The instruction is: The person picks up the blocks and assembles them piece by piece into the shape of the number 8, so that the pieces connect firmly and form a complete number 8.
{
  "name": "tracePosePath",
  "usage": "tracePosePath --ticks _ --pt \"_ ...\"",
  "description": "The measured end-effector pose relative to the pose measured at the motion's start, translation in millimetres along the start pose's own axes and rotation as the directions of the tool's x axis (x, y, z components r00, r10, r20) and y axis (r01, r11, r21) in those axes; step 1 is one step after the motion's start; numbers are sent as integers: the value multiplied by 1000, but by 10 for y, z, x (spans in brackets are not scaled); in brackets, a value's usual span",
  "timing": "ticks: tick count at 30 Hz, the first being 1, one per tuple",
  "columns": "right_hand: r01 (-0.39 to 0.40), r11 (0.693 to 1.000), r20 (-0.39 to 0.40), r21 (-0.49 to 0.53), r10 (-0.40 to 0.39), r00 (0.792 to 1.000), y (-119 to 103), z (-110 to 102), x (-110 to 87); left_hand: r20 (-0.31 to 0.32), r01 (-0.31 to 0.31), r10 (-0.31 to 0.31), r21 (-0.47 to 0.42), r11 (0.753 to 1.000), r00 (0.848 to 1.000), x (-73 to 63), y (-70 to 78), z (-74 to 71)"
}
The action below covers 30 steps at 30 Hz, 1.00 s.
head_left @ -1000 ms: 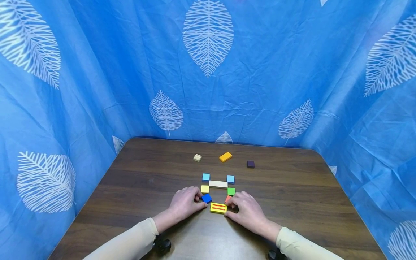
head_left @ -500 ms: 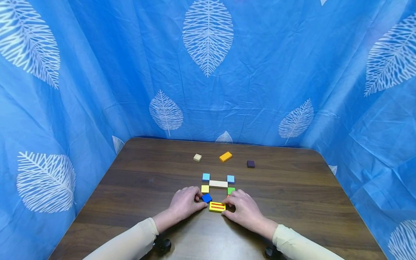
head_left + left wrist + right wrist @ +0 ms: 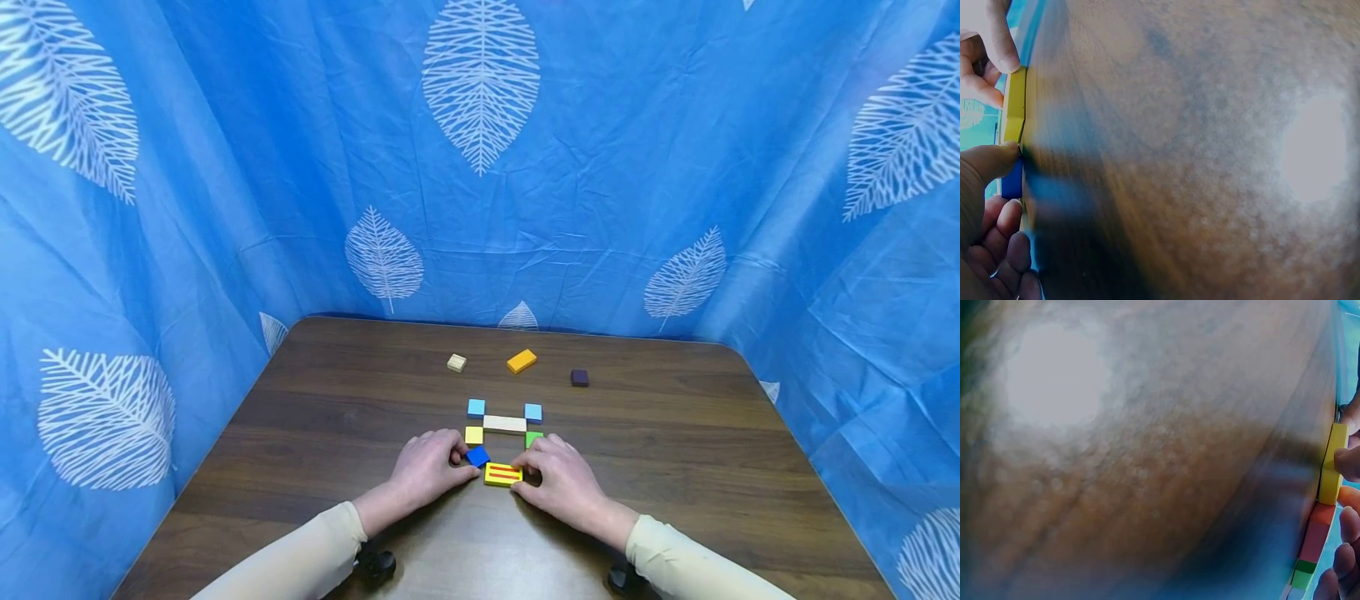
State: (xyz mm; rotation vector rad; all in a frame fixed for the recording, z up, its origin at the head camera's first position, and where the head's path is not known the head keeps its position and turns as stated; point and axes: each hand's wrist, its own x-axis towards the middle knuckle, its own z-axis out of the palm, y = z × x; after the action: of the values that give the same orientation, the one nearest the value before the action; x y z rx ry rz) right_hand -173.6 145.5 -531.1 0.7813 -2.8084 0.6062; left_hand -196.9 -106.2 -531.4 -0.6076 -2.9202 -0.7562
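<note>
My left hand (image 3: pixel 431 462) pinches a blue block (image 3: pixel 477 457), which sits turned at an angle on the table. With thumb and forefinger my right hand (image 3: pixel 562 483) grips the right end of a yellow block with red stripes (image 3: pixel 503 475), just right of and nearer than the blue one. In the left wrist view the left thumb lies where the yellow block (image 3: pixel 1015 100) and blue block (image 3: pixel 1012 180) come close. A red block (image 3: pixel 1316 534) shows in the right wrist view; the right hand hides it in the head view.
Beyond the hands lie a yellow square block (image 3: pixel 474 435), a green block (image 3: pixel 533 438), a long cream block (image 3: pixel 505 425) and two light blue blocks (image 3: pixel 476 408). Farther back are a ridged cream block (image 3: pixel 457 362), an orange block (image 3: pixel 522 361) and a dark purple block (image 3: pixel 580 377).
My right hand has moved slightly left and away from me, shifting the striped yellow block a little farther back. The red block is now covered by that hand. The left hand stays put.
</note>
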Motion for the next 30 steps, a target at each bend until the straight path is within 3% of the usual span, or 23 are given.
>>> tracePosePath --ticks 30 --pt "-40 999 36 -7 40 999 73 -52 -25 11 20 -20 -10 1000 1000 -11 4 -9"
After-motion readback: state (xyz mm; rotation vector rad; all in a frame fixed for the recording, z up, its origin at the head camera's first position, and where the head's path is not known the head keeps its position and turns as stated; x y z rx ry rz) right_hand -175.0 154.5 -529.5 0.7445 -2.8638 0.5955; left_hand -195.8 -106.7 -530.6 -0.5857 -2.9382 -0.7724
